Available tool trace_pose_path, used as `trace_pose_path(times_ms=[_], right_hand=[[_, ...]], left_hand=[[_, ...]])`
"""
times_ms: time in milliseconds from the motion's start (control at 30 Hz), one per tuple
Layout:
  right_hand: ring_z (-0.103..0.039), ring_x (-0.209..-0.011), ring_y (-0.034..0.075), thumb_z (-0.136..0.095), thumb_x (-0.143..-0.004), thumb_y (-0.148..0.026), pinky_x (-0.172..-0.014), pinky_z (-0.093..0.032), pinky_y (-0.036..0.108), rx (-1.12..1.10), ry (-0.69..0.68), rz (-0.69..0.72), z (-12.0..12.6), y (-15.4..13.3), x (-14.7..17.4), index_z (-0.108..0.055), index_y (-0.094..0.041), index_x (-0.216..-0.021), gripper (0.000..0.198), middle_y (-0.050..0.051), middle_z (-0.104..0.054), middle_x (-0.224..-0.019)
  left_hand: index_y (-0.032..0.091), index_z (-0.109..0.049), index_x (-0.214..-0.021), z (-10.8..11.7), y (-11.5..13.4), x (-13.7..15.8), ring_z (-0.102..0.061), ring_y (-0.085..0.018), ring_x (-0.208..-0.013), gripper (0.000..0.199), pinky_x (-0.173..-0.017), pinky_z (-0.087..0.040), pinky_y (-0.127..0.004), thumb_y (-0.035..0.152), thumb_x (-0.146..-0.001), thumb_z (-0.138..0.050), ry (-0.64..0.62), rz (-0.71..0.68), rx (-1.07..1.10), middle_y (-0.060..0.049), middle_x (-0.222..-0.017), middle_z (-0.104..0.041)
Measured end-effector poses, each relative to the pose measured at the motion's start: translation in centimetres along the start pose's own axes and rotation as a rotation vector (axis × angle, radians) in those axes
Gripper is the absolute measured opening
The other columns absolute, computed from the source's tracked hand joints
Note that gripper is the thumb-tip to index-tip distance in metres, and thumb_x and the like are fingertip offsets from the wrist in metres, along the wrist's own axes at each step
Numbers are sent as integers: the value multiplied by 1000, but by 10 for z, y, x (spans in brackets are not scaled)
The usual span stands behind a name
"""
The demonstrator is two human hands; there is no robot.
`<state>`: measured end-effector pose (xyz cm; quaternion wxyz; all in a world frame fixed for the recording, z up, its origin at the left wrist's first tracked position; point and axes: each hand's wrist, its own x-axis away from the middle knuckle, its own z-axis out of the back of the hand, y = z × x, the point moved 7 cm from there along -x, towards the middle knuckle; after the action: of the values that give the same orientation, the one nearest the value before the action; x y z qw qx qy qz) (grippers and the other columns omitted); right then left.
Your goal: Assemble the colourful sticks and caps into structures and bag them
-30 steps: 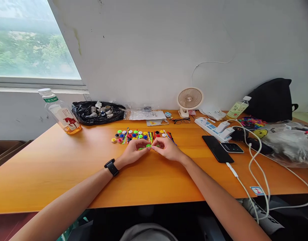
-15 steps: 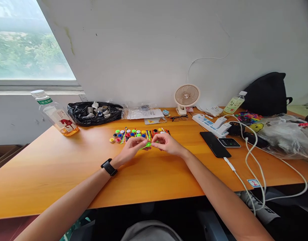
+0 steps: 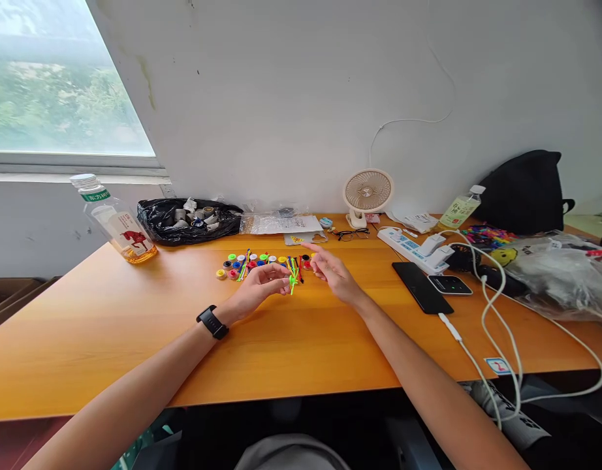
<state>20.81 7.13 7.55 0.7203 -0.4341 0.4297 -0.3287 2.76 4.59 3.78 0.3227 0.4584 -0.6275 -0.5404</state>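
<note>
My left hand [image 3: 266, 286] is closed in a pinch on a small bright green plastic piece [image 3: 293, 282] with thin arms sticking out, held just above the table. To its right, my right hand [image 3: 334, 273] is apart from the piece, index finger stretched out and the other fingers partly curled; nothing shows in it. Behind both hands lie several small round plastic pieces [image 3: 233, 274] in yellow, red, blue, white and green. Among them are thin coloured plastic sticks [image 3: 245, 264], partly hidden by my hands.
A tea bottle [image 3: 125, 232] stands at the left beside a black plastic bag [image 3: 158, 222]. A small fan [image 3: 367, 192] and glasses [image 3: 352, 234] are at the back. On the right lie a phone [image 3: 421, 287], a power strip [image 3: 413, 248], white cables and a clear plastic bag [image 3: 565, 274].
My right hand has let go of the green piece and moved right, its index finger now extended. My left hand keeps hold of the piece, whose thin arms are now turned upright.
</note>
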Motion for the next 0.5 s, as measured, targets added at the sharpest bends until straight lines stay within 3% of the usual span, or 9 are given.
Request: trace_pose_path(times_ms=[67, 133, 200, 300, 500], right_hand=[[-43, -65, 15, -37, -105, -66, -61, -39, 29, -16, -128, -62, -6, 2, 1, -75, -20, -86, 62, 1, -51, -74], [-39, -59, 14, -30, -106, -66, -59, -37, 31, -1, -344, -139, -19, 6, 6, -61, -19, -53, 78, 2, -45, -61], [-37, -56, 14, -27, -108, -65, -59, -36, 32, 0, -488, -175, -27, 8, 11, -46, -21, -40, 83, 2, -39, -53], [-34, -56, 14, -27, -107, -66, -59, -32, 32, -33, -414, -153, -22, 4, 9, -40, -21, -41, 81, 2, -35, -52], [-38, -58, 15, -29, -101, -77, -55, -27, 31, -61, -205, -212, -8, 11, 3, -53, -20, -53, 78, 2, -46, -56]], left_hand=[[15, -71, -101, 1, 0, -1, -65, -13, -76, 29, -78, -52, -28, 35, -84, -84, 6, -2, -8, -3, -86, -70], [15, -71, -101, 3, 1, -1, -66, -14, -76, 30, -78, -53, -28, 35, -83, -84, 22, -13, -5, -4, -85, -70], [15, -71, -102, 5, 1, -2, -67, -15, -77, 31, -79, -54, -29, 34, -82, -85, 36, -21, -7, -4, -86, -71], [15, -71, -102, 5, 0, -2, -67, -15, -77, 31, -79, -54, -30, 35, -82, -84, 40, -19, -13, -5, -89, -71], [15, -71, -101, 6, -3, -2, -67, -14, -76, 32, -79, -55, -29, 36, -82, -86, 42, 7, 6, -4, -89, -71]])
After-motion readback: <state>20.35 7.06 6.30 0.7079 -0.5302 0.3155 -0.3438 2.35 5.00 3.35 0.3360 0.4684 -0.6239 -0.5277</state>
